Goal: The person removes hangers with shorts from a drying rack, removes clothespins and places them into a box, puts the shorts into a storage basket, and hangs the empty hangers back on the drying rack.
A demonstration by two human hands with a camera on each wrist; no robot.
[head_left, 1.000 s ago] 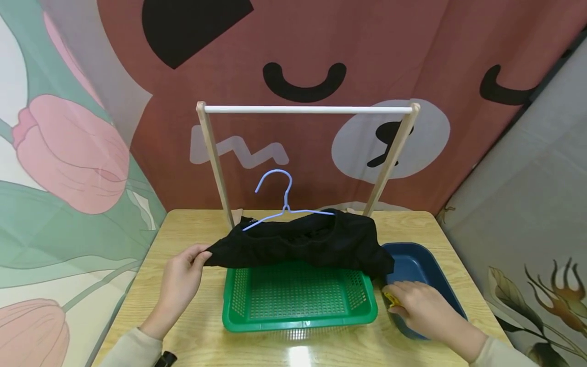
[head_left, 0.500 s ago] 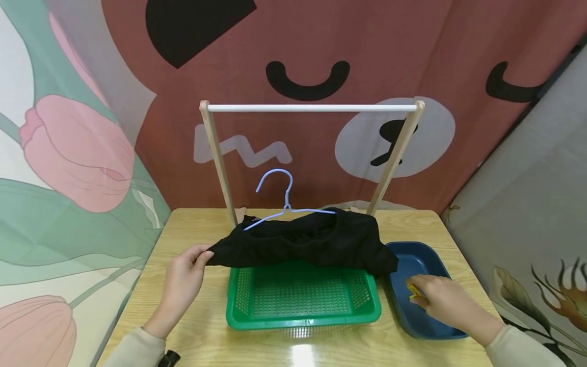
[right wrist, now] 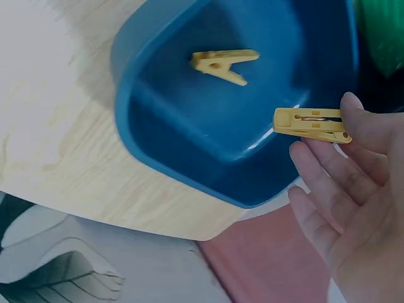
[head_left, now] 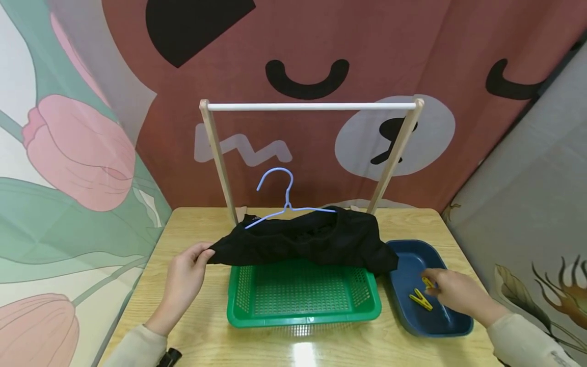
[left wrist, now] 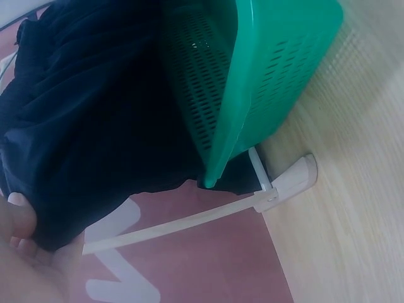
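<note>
A black T-shirt [head_left: 302,244] spreads over the back of the green basket [head_left: 304,320], with a light-blue clothes hanger [head_left: 288,204] partly inside its neckline. My left hand [head_left: 185,275] pinches the shirt's left sleeve end between thumb and fingers. Over the dark-blue basin [head_left: 405,322] on the right is my right hand [head_left: 460,294]. Its thumb and fingers hold one end of a yellow clothespin [right wrist: 309,123], which the right wrist view shows clearly. Another yellow clothespin [head_left: 420,299] lies on the basin floor. The hanger's arm ends are hidden inside the shirt.
Behind the shirt stands a small rack with a white bar [head_left: 312,107] and wooden legs [head_left: 395,155]. Everything rests on a light wooden table [head_left: 192,224]. Printed curtains [head_left: 302,51] close off the back and both sides.
My right hand has moved right, from the basin's left edge to over its middle, with yellow clothespin in its fingers. A second clothespin now shows in the basin. The left hand keeps its hold.
</note>
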